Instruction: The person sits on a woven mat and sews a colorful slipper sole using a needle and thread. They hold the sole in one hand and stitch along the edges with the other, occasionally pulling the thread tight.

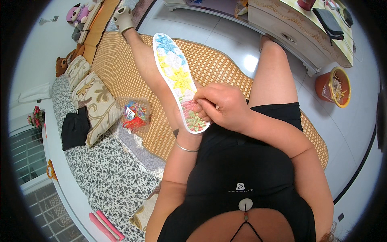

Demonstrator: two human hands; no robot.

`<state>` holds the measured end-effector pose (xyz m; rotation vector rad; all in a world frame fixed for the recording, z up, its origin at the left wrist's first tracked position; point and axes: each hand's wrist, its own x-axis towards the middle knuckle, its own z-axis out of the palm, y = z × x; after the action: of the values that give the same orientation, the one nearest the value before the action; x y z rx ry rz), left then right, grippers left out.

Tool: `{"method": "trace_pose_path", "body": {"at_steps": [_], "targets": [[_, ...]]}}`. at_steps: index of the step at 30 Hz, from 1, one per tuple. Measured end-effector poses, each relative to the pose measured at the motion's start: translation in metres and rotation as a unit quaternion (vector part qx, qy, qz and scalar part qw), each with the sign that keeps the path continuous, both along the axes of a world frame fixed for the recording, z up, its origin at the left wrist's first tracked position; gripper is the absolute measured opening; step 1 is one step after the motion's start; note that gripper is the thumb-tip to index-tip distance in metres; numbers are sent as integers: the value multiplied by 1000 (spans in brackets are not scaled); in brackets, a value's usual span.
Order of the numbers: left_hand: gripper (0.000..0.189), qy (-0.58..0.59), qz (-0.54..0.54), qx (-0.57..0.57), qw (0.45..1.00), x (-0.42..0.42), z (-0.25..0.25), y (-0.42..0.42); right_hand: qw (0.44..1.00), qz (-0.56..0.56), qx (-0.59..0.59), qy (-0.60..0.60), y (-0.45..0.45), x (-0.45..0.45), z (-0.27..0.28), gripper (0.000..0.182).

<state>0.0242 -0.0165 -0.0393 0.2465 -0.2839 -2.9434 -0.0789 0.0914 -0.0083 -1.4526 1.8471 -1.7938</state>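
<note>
An embroidered shoe insole (178, 78) with a white edge lies tilted in front of me. Blue, yellow, red and green stitched leaf or flower shapes cover its pale fabric. My left hand (190, 137) grips it from beneath near the lower end, most of its fingers hidden behind it. Over the red and green part, my right hand (225, 103) has its thumb and bent fingers drawn together against the insole's right edge. Whether a needle or thread is between those fingers cannot be made out. A clear plastic box (134, 116) of tangled coloured threads sits on the seat to the left.
A woven mat (217, 60) covers the sofa seat beneath my legs. Patterned cushions (96, 103) and folded black cloth (75, 128) lie left. An orange bin (332, 87) with waste stands on the tiled floor at right, near a cabinet (284, 33) carrying a black pouch (328, 22).
</note>
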Motion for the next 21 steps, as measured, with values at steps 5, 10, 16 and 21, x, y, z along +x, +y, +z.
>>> {"method": "trace_pose_path", "body": {"at_steps": [5, 10, 16, 21], "targets": [[35, -13, 17, -17, 1000, -3, 2, 3, 1000, -16, -11, 22, -1, 1, -1, 5], [34, -25, 22, -35, 999, -2, 5, 4, 1000, -21, -4, 10, -1, 1, -2, 10], [32, -38, 26, -45, 998, -1, 6, 5, 999, -33, -18, -11, -2, 3, -4, 7], [30, -57, 27, -40, 997, -1, 8, 8, 1000, -9, -1, -14, 1, 0, -3, 5]]}}
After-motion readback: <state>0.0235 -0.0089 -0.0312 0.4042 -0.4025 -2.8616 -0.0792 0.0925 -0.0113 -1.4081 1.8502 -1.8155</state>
